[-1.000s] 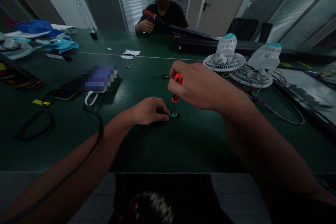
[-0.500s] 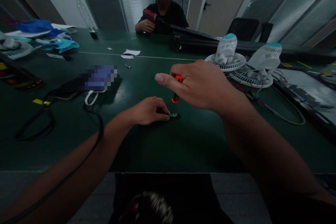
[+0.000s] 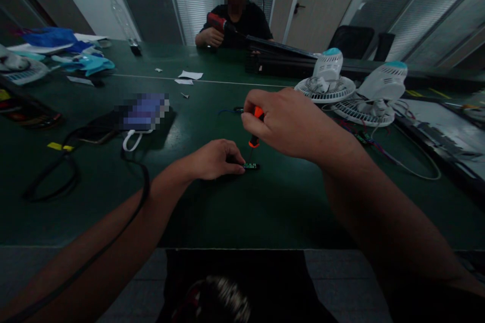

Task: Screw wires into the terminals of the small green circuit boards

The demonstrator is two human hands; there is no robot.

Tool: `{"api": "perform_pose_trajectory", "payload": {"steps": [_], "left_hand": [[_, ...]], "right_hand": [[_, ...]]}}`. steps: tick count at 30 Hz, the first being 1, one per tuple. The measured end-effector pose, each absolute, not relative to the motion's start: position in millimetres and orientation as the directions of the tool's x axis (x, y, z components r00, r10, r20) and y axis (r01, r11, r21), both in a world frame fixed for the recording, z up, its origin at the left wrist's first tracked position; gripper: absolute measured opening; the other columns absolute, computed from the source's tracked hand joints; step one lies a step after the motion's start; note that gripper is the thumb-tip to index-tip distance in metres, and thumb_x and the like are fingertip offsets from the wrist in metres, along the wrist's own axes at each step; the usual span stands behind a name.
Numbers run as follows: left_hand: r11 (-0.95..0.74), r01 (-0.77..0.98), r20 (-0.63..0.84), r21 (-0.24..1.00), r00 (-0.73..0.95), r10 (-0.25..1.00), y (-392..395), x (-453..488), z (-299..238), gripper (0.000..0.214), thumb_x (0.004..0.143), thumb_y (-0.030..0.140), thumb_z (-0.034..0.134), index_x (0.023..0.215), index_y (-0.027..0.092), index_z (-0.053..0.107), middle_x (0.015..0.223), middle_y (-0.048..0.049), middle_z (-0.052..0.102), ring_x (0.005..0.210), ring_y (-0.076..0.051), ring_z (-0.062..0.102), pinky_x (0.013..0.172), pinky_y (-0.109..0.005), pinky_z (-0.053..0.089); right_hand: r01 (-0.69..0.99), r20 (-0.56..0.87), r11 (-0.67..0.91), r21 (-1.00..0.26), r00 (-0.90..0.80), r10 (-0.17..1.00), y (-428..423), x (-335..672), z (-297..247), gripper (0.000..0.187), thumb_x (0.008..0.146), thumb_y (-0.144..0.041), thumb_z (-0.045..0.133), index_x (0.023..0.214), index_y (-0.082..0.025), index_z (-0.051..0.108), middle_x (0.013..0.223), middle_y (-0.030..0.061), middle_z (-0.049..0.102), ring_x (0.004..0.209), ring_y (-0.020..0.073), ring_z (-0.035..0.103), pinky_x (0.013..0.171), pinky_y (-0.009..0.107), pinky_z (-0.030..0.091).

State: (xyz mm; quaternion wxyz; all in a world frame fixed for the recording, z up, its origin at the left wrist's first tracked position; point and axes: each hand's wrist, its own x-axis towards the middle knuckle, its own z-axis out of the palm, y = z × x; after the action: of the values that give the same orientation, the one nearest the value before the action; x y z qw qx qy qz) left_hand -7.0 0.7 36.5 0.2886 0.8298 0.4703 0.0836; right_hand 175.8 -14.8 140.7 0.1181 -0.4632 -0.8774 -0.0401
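Note:
My left hand rests on the green table, its fingertips pinched on the left end of a small green circuit board. My right hand is closed round the orange handle of a small screwdriver. The screwdriver stands nearly upright, with its thin tip down on the board.
Two white desk fans lie at the right with loose wires. A black cable and a white mask lie at the left. Across the table a person holds a red tool. Paper scraps lie mid-table.
My right forefinger, stretched out half a second ago, has curled back round the screwdriver handle. My left hand and the board have not moved.

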Motion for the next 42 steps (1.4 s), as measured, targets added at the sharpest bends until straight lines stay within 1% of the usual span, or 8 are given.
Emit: {"api": "perform_pose_trajectory", "payload": {"steps": [17, 26, 28, 30, 33, 35, 38, 42], "left_hand": [[-0.394, 0.709, -0.112, 0.585, 0.552, 0.826, 1.8, -8.8, 33.2, 0.019, 0.083, 0.032, 0.073, 0.095, 0.019, 0.079, 0.096, -0.0023, 0.071, 0.082, -0.015, 0.064, 0.072, -0.026, 0.047], [-0.385, 0.716, -0.12, 0.582, 0.544, 0.83, 0.6, -8.7, 34.5, 0.02, 0.083, 0.032, 0.073, 0.096, 0.019, 0.08, 0.093, -0.002, 0.071, 0.083, -0.016, 0.065, 0.073, -0.026, 0.047], [-0.38, 0.715, -0.124, 0.587, 0.543, 0.831, 0.6, -9.0, 34.2, 0.02, 0.083, 0.033, 0.073, 0.096, 0.019, 0.08, 0.094, -0.0024, 0.072, 0.084, -0.016, 0.065, 0.074, -0.027, 0.047], [-0.388, 0.707, -0.111, 0.592, 0.548, 0.829, 0.8, -9.6, 33.2, 0.02, 0.083, 0.034, 0.074, 0.095, 0.019, 0.079, 0.096, -0.003, 0.072, 0.087, -0.017, 0.066, 0.076, -0.027, 0.048], [-0.41, 0.693, -0.082, 0.593, 0.558, 0.826, 1.3, -10.5, 31.4, 0.019, 0.083, 0.034, 0.074, 0.094, 0.019, 0.079, 0.097, -0.0029, 0.072, 0.086, -0.017, 0.065, 0.077, -0.028, 0.048], [-0.42, 0.688, -0.072, 0.592, 0.564, 0.822, 1.7, -10.7, 30.8, 0.018, 0.083, 0.035, 0.074, 0.093, 0.02, 0.079, 0.095, -0.0019, 0.072, 0.083, -0.015, 0.065, 0.075, -0.027, 0.048], [-0.414, 0.69, -0.087, 0.594, 0.567, 0.819, 2.2, -10.8, 31.2, 0.019, 0.083, 0.035, 0.073, 0.094, 0.02, 0.079, 0.093, -0.0013, 0.072, 0.081, -0.014, 0.065, 0.073, -0.026, 0.048], [-0.407, 0.7, -0.114, 0.587, 0.569, 0.814, 2.5, -10.7, 32.8, 0.021, 0.083, 0.035, 0.072, 0.096, 0.02, 0.079, 0.094, -0.0019, 0.071, 0.083, -0.016, 0.065, 0.074, -0.027, 0.047]], "right_hand": [[0.774, 0.235, 0.629, -0.077, -0.599, 0.766, -13.9, 179.3, 142.3, 0.028, 0.09, -0.024, 0.051, 0.108, -0.016, 0.071, 0.096, 0.0091, 0.075, 0.082, 0.022, 0.064, 0.073, 0.032, 0.037], [0.765, 0.231, 0.639, -0.079, -0.61, 0.758, -12.9, 180.7, 142.1, 0.029, 0.09, -0.026, 0.053, 0.108, -0.016, 0.072, 0.096, 0.0089, 0.074, 0.082, 0.0218, 0.063, 0.073, 0.033, 0.038], [0.77, 0.227, 0.634, -0.072, -0.606, 0.762, -14.3, 180.7, 142.5, 0.028, 0.093, -0.03, 0.052, 0.107, -0.018, 0.073, 0.095, 0.0081, 0.074, 0.081, 0.0216, 0.063, 0.073, 0.033, 0.038], [0.784, 0.235, 0.618, -0.058, -0.591, 0.772, -15.8, 180.6, 142.7, 0.033, 0.097, -0.042, 0.05, 0.105, -0.02, 0.074, 0.094, 0.0077, 0.074, 0.081, 0.0218, 0.063, 0.073, 0.033, 0.038], [0.809, 0.259, 0.586, -0.05, -0.556, 0.79, -17.0, 180.2, 142.4, 0.056, 0.099, -0.066, 0.041, 0.098, -0.022, 0.076, 0.091, 0.0078, 0.074, 0.083, 0.0232, 0.064, 0.072, 0.033, 0.038], [0.818, 0.267, 0.572, -0.053, -0.541, 0.798, -16.9, 179.8, 142.0, 0.065, 0.1, -0.072, 0.036, 0.094, -0.022, 0.076, 0.089, 0.0081, 0.074, 0.085, 0.024, 0.065, 0.072, 0.033, 0.039], [0.825, 0.273, 0.564, -0.035, -0.535, 0.8, -16.4, 179.1, 141.7, 0.058, 0.103, -0.062, 0.036, 0.096, -0.022, 0.077, 0.091, 0.009, 0.075, 0.087, 0.0243, 0.066, 0.073, 0.033, 0.04], [0.836, 0.256, 0.549, -0.023, -0.526, 0.811, -15.4, 178.7, 142.0, 0.041, 0.103, -0.046, 0.044, 0.109, -0.022, 0.077, 0.098, 0.0095, 0.077, 0.087, 0.0242, 0.067, 0.074, 0.033, 0.041]]}}
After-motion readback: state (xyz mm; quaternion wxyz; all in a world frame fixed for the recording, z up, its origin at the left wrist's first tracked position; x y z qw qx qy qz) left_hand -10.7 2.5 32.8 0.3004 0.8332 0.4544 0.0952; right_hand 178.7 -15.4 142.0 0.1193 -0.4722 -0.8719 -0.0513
